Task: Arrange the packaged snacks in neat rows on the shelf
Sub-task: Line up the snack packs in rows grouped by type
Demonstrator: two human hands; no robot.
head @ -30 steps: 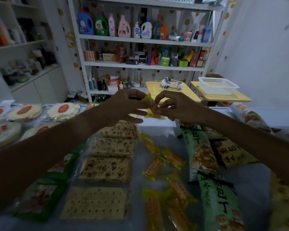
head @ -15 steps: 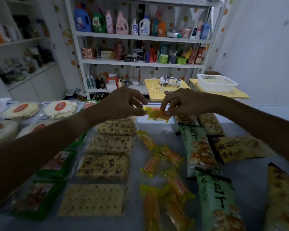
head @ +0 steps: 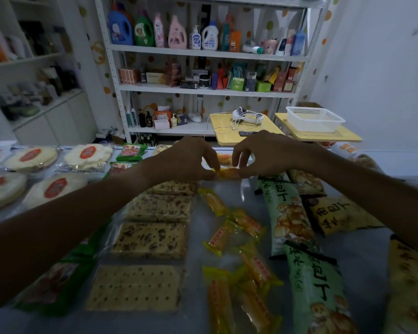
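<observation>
Both hands are out at the far edge of the pale grey shelf surface (head: 362,256), each pinching one end of a small orange-yellow plastic-wrapped snack (head: 228,173): the left hand (head: 188,160) has thumb and fingertips closed on its left end, the right hand (head: 263,153) does the same on the right end, other fingers curled loosely. That snack sits low over the back of the shelf, just ahead of another one like it (head: 223,159) near the rear lip; can't tell if it's actually touching the surface. Open room is tight: there's a bare grey strip between the loose line of orange-yellow wrapped snacks (head: 237,237) running toward the camera and the tall pale green snack bags (head: 290,220) on the right. Left of that line is a tidy column of clear-wrapped rectangular crackers (head: 152,239), then green packets (head: 56,285), then round white rice cakes with red labels (head: 56,189). Dark yellow snack bags (head: 336,215) lie at an angle on the right side. Behind the counter stands a white metal rack (head: 203,54) with detergent bottles on top and small boxes below. Two yellow tabletops stand nearby; one has a white perforated plastic basket (head: 314,118) on it, which looks empty, the other white cables (head: 245,118).
</observation>
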